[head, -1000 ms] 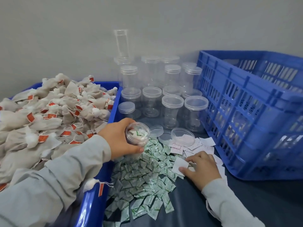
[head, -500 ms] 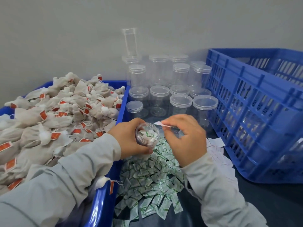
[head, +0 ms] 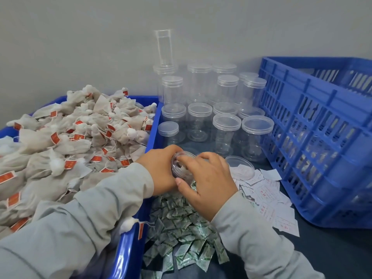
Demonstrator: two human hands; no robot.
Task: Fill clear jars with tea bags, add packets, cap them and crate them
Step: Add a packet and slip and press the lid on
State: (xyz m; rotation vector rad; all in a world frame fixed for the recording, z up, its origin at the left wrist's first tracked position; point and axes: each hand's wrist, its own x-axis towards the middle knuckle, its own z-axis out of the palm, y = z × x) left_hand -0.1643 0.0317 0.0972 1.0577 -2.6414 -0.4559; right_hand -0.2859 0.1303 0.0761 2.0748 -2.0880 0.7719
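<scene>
Clear jar (head: 182,170) gripped left hand (head: 161,168), right hand (head: 207,178) fingertips inside

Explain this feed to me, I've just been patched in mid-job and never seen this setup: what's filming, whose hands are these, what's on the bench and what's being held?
No machine here: a person works bare-handed, and the one camera sits on their head, looking forward and down. The left hand grips an open clear jar. The right hand has its fingertips at the jar's mouth, seemingly tucking something in; what exactly is hidden. To the left is a blue bin heaped with tea bags. Below the hands lie green-printed packets, to the right white paper slips and a loose lid. Behind stand empty jars, most of them capped. The blue crate is on the right.
</scene>
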